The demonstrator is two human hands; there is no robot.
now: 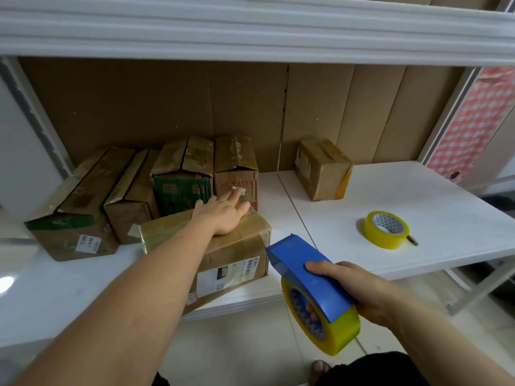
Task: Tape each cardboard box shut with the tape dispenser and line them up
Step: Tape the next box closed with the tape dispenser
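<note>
A taped cardboard box (237,254) lies near the front edge of the white shelf (404,196). My left hand (225,215) rests flat on its top, fingers straight. Off the shelf's front edge, to the right of this box, my right hand (359,291) grips the blue tape dispenser (309,274), which carries a yellow tape roll. Behind the box, several cardboard boxes stand side by side along the back left, among them a long one (80,201), a green-fronted one (182,176) and a tall one (235,168). A small taped box (323,169) stands alone at the back right.
A loose roll of yellow tape (386,229) lies on the right half of the shelf, with a small dark object beside it. Brown cardboard lines the back wall. An upper shelf (250,29) overhangs the space. A red checked cloth (471,118) hangs at the right.
</note>
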